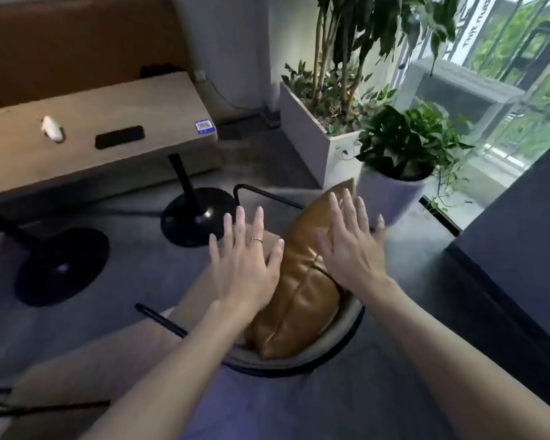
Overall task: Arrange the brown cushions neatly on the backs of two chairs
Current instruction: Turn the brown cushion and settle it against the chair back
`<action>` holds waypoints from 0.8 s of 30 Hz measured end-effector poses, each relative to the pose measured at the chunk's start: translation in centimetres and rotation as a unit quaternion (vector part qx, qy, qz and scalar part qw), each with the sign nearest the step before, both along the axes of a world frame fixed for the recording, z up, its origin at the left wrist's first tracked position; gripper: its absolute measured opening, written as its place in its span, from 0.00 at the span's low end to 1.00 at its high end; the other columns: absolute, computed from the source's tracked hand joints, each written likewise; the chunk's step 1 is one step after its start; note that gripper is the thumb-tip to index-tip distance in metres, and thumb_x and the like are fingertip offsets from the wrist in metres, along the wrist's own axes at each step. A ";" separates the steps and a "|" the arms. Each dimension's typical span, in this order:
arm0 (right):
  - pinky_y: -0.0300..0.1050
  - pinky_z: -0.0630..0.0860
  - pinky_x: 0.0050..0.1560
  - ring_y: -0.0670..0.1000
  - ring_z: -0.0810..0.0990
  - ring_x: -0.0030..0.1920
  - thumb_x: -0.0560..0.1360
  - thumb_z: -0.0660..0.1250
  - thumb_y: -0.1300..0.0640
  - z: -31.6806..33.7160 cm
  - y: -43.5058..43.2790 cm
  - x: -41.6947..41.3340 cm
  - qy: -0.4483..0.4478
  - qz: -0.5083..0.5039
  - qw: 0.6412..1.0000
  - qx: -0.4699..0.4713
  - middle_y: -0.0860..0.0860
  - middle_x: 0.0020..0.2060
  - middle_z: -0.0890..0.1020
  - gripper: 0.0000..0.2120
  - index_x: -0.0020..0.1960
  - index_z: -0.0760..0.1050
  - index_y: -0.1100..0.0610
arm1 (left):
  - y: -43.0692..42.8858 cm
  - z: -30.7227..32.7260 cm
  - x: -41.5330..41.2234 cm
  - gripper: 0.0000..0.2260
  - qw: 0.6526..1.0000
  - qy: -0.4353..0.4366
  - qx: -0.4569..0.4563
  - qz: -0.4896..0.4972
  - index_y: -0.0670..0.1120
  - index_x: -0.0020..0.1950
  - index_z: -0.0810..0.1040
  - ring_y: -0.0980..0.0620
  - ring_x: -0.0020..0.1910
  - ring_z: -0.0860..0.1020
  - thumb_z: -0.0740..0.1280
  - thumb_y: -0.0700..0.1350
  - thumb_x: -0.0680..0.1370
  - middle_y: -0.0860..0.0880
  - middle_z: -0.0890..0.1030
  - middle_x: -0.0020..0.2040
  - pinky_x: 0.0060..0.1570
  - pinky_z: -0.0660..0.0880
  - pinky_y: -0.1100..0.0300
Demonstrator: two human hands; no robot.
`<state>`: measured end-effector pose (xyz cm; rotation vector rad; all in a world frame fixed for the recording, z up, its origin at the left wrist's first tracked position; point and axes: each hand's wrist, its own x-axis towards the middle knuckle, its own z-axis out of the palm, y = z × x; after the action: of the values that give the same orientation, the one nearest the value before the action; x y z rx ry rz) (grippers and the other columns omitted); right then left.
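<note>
A brown leather cushion (302,290) stands on edge against the curved back of a beige chair (331,344) with a black metal frame. My left hand (246,265) hovers over the cushion's left side, fingers spread, a ring on one finger. My right hand (350,246) is spread flat over the cushion's upper right part, at or just above its surface. Neither hand grips anything. A second beige chair (77,369) shows partly at the lower left; no cushion is visible on it.
A wooden table (86,147) on black pedestal bases (200,217) stands at the left, with a black phone (119,137) and a small white object (53,128) on it. White planters (318,144) with green plants stand behind the chair. A dark wall (521,233) is at the right.
</note>
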<state>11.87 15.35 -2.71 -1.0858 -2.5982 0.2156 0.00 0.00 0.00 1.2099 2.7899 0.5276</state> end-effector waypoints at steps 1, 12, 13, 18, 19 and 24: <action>0.73 0.54 0.75 0.60 0.53 0.82 0.82 0.53 0.40 -1.0 0.0 0.2 -0.018 -0.008 1.000 -0.023 0.54 0.83 0.55 0.33 0.83 0.52 0.53 | 0.2 -1.1 0.5 0.31 1.000 -0.019 -0.019 0.007 0.54 0.84 0.45 0.48 0.83 0.41 0.46 0.63 0.84 0.47 0.46 0.86 0.79 0.43 0.42; 0.62 0.65 0.73 0.54 0.57 0.81 0.85 0.49 0.48 -9.3 -1.7 2.1 0.123 -0.094 0.964 -0.217 0.50 0.83 0.55 0.25 0.82 0.52 0.45 | -0.7 -8.2 3.4 0.33 0.937 -0.307 0.051 0.160 0.53 0.83 0.57 0.45 0.80 0.60 0.57 0.66 0.82 0.47 0.61 0.83 0.78 0.57 0.45; 0.62 0.66 0.71 0.53 0.58 0.81 0.85 0.49 0.49 -9.6 -1.7 2.5 0.146 -0.112 0.953 -0.240 0.48 0.83 0.56 0.25 0.82 0.53 0.45 | -1.1 -8.3 3.5 0.34 0.917 -0.343 0.073 0.191 0.52 0.83 0.59 0.45 0.79 0.63 0.59 0.66 0.81 0.47 0.64 0.82 0.77 0.59 0.47; 0.66 0.61 0.71 0.58 0.63 0.78 0.82 0.50 0.56 -10.3 -1.3 3.5 0.103 -0.205 0.923 -0.309 0.50 0.82 0.58 0.27 0.81 0.57 0.48 | -3.4 -9.7 4.2 0.46 0.816 -0.433 0.102 0.370 0.53 0.81 0.62 0.40 0.75 0.67 0.62 0.76 0.70 0.46 0.68 0.79 0.74 0.63 0.37; 0.66 0.60 0.72 0.61 0.62 0.78 0.81 0.51 0.57 -10.4 -1.1 3.6 0.093 -0.225 0.909 -0.338 0.52 0.83 0.55 0.28 0.81 0.56 0.49 | -3.6 -10.0 4.3 0.48 0.788 -0.454 0.112 0.400 0.53 0.82 0.60 0.39 0.75 0.67 0.64 0.77 0.68 0.45 0.66 0.79 0.74 0.63 0.36; 0.59 0.65 0.74 0.67 0.65 0.75 0.78 0.57 0.56 -11.3 0.2 4.2 0.102 -0.322 0.798 -0.498 0.61 0.80 0.61 0.37 0.83 0.46 0.50 | -3.3 -10.1 4.5 0.65 0.644 -0.545 0.173 0.508 0.51 0.84 0.53 0.38 0.72 0.69 0.74 0.76 0.54 0.43 0.65 0.78 0.71 0.68 0.37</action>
<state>16.12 15.56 -14.04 -2.0240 -1.6690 1.5220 4.52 -3.29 -10.07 -0.7610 1.9017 1.2769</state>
